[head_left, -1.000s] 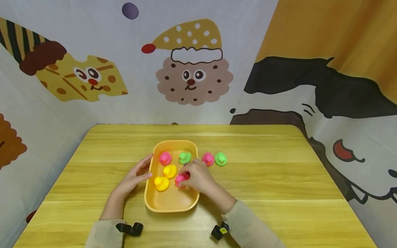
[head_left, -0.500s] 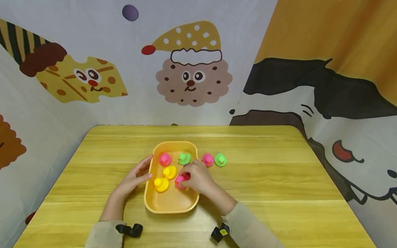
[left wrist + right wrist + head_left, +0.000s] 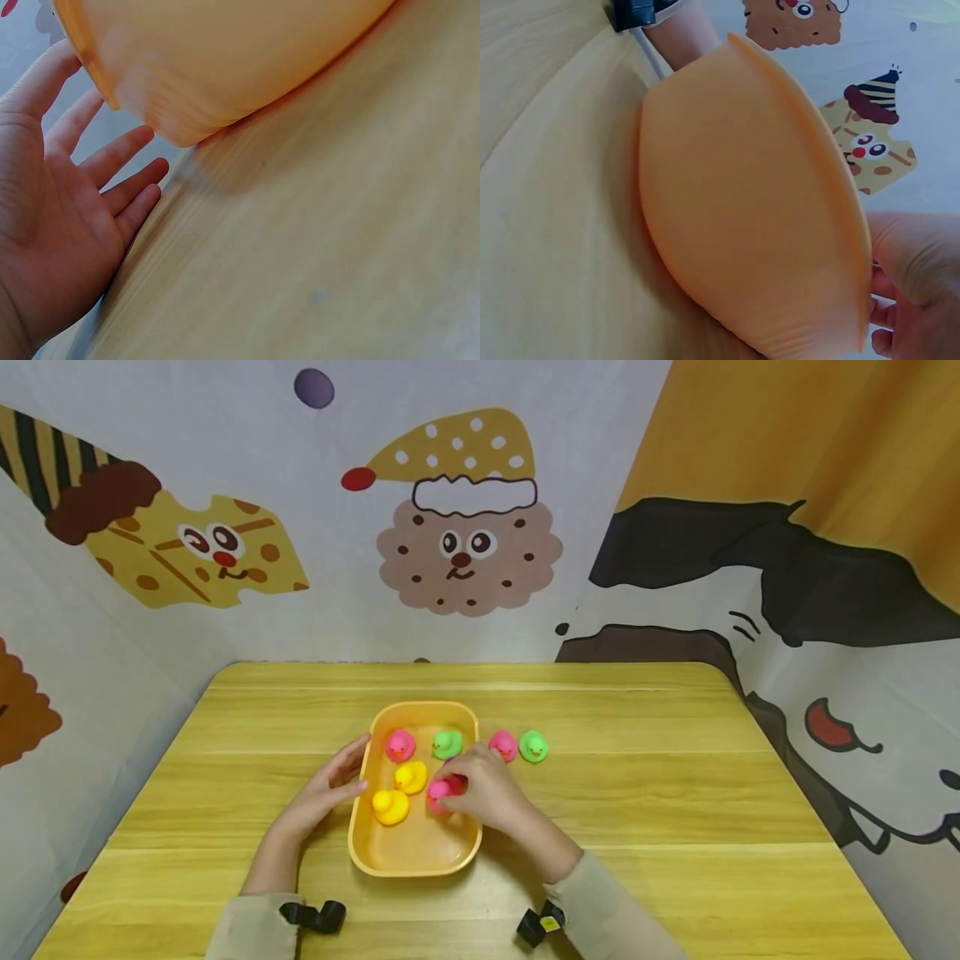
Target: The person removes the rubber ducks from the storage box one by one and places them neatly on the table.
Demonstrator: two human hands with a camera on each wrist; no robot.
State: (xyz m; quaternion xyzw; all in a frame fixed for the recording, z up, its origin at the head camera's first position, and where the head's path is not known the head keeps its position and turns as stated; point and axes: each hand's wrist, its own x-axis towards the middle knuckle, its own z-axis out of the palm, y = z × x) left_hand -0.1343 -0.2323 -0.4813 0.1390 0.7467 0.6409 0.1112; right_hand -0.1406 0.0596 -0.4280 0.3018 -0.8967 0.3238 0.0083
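Note:
An orange plastic tray [image 3: 416, 852] sits on the table in the head view. My left hand [image 3: 324, 787] rests against its left side, fingers spread and fairly straight; the left wrist view has the thumb [image 3: 46, 79] at the rim. Over the right rim reaches my right hand [image 3: 486, 787], pinching a pink rubber duck [image 3: 441, 793] inside the tray. Around it in the tray are another pink duck [image 3: 400, 745], a green duck [image 3: 447, 744] and two yellow ducks, one [image 3: 411, 777] behind the other [image 3: 391, 807]. Something purple, mostly hidden, shows behind the right hand.
To the right of the tray, a pink duck [image 3: 503, 745] and a green duck [image 3: 534, 746] stand side by side on the wooden table [image 3: 675, 793]. A cartoon-printed cloth [image 3: 337, 627] hangs behind the table. Both wrists carry small black cameras.
My right hand has shifted slightly to the right, along with the pink duck it pinches. The left hand and the tray have stayed put.

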